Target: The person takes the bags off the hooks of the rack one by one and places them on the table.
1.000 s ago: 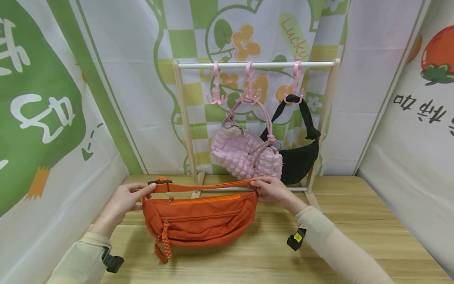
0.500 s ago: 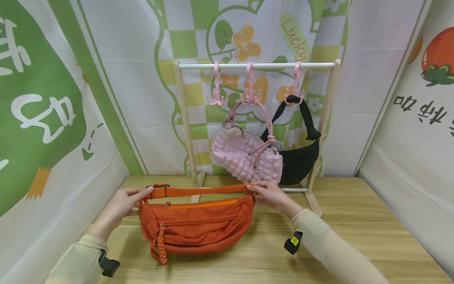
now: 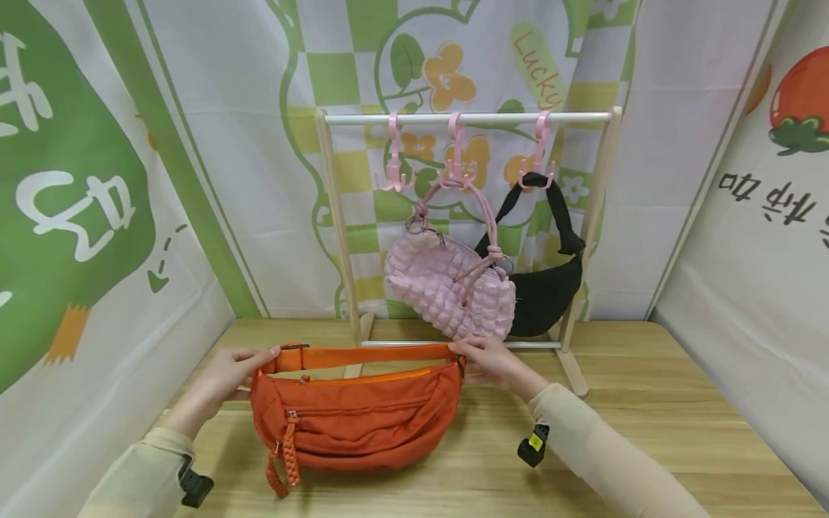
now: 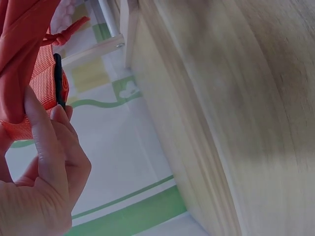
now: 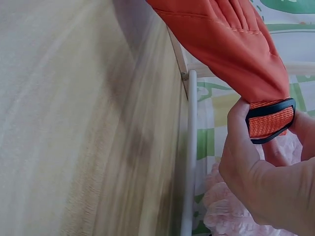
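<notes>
An orange waist bag (image 3: 356, 421) is held up by its two ends in front of the rack, its webbing strap (image 3: 376, 355) stretched across the top. My left hand (image 3: 223, 374) pinches the strap end beside the dark buckle; the left wrist view shows its fingers on the orange webbing (image 4: 43, 73). At the other end my right hand (image 3: 495, 363) grips the strap where it joins the bag. Close up in the right wrist view, thumb and fingers surround a black strap loop (image 5: 271, 118). A braided orange zipper pull (image 3: 290, 453) dangles at the bag's left.
Behind stands a rack with a metal rail (image 3: 479, 118) and pink hooks. A pink puffy bag (image 3: 440, 280) hangs from the middle hook, a black bag (image 3: 547, 295) from the right one. The left hook (image 3: 393, 169) carries nothing. Printed cloth walls enclose the wooden table (image 3: 648, 424).
Both hands have lowered the orange waist bag slightly and brought it a little left and nearer. Its strap now looks straighter. The hanging bags have stayed put.
</notes>
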Demonstrator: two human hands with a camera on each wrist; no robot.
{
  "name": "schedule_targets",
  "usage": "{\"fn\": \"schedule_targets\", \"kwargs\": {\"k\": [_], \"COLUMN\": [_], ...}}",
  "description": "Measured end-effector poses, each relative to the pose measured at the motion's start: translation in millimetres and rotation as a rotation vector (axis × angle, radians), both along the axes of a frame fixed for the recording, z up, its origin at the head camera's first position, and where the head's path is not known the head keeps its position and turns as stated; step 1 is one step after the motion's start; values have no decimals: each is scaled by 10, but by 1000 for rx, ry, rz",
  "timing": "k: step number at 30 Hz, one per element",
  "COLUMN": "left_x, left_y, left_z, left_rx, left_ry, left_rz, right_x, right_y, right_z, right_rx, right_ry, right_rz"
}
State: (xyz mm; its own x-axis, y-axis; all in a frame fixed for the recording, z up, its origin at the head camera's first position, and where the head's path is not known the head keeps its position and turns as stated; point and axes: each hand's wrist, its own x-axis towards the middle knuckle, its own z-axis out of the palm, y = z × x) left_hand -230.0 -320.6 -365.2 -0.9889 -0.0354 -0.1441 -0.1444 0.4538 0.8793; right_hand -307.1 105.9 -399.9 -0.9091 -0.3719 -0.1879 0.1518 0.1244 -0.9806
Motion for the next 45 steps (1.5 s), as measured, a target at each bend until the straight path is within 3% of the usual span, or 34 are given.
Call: {"fn": "schedule_targets", "kwargs": {"k": [5,11,23,39,45], "left_x": [-19,-25,-42,-94,-94], "left_y": [-7,-18,-12,-59,-50], "left_z": [-39,-66,-260,-366,-387], "left_rx": [3,0,-26,-51,-27], "left_ry": [-17,-22,-49,-58,-65], "left_rz": [8,10,14,14,25], "right_x": [15,22,23,1,-24], "right_y": [-28,-34,-20,-52,-49], "right_z": [-37,-61,-192,-228,-248], "right_rx": [0,-30,26,69,76], "right_ry": [-29,-67,-113,-127,-115], "right_rz": [-19,15,10,-30,-11]}}
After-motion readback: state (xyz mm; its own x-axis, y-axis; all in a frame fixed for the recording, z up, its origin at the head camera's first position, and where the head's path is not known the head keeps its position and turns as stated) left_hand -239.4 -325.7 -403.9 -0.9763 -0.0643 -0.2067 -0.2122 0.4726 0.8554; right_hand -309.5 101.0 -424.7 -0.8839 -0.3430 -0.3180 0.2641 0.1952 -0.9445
